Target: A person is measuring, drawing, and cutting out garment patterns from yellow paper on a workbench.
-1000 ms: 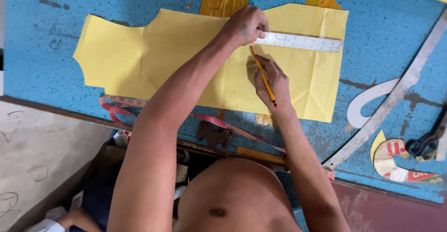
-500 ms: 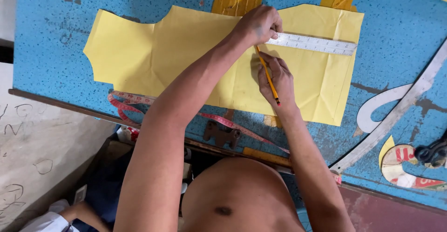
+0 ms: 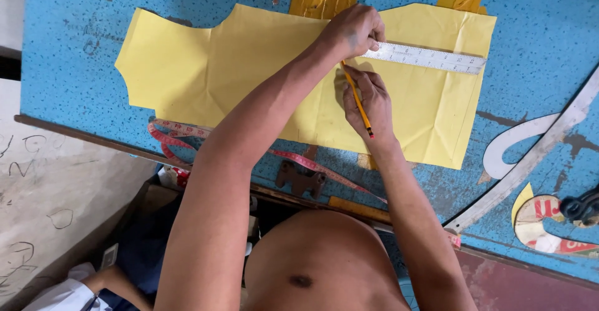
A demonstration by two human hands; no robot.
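Right hand (image 3: 369,102) grips a yellow pencil (image 3: 357,101) with its tip at the lower edge of the steel ruler (image 3: 430,58), as it did a moment ago, so the marking looks unfinished. Left hand (image 3: 355,31) stays pressed down on the ruler's end, pinning it across the yellow paper pattern (image 3: 249,74). Around them on the blue tabletop (image 3: 75,30) lie a pink measuring tape (image 3: 181,133) and a long curved ruler (image 3: 530,161).

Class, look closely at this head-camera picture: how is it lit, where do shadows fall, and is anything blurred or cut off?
Head view: soft, even light, no glare; sharp throughout. A faint shadow under the right hand falls on the yellow paper. The black tool is cut off at the right edge.
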